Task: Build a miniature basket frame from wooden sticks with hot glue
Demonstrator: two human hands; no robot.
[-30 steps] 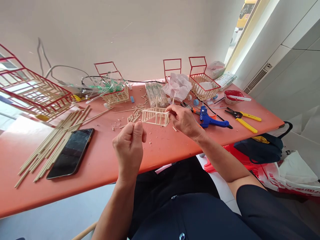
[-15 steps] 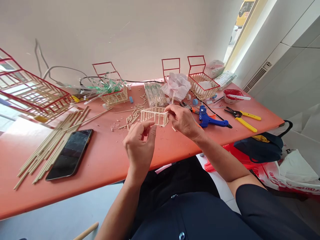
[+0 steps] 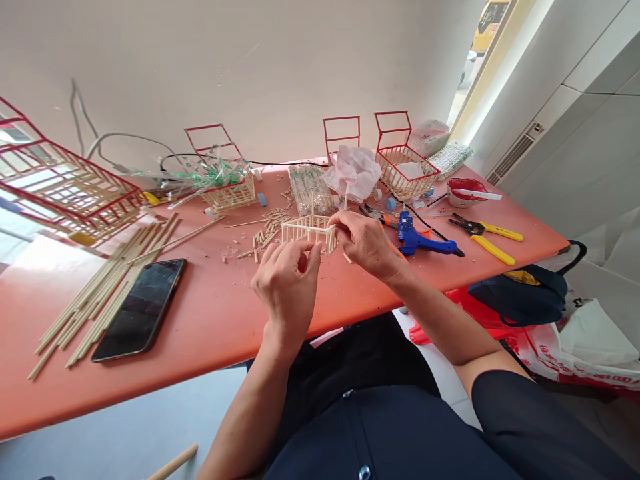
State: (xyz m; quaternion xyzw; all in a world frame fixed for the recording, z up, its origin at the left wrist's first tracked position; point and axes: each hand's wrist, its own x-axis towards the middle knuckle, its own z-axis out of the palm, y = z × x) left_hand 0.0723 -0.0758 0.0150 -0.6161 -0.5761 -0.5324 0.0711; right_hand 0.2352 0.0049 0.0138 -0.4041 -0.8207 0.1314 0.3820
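A small unpainted basket frame of thin wooden sticks (image 3: 299, 227) is held just above the table, with two upright sticks rising from its far side. My right hand (image 3: 367, 245) pinches its right end between thumb and fingers. At the front side of the frame, my left hand (image 3: 287, 280) has thumb and forefinger pressed together, overlapping the lower bars. Whatever lies between those left fingertips is hidden. Short cut sticks (image 3: 265, 238) are scattered on the table just beyond my left hand.
The red table (image 3: 215, 320) carries long sticks (image 3: 100, 293), a phone (image 3: 143, 310), a blue glue gun (image 3: 423, 241) and yellow-handled pliers (image 3: 487, 235). Behind stand red-trimmed stick baskets (image 3: 407, 175), crumpled tissue (image 3: 354, 172) and a red-stained tub (image 3: 465, 192). A larger stick basket (image 3: 75, 187) stands left.
My left hand has moved slightly right along the front of the frame, its thumb and forefinger now closer together. My right hand and the frame have barely moved.
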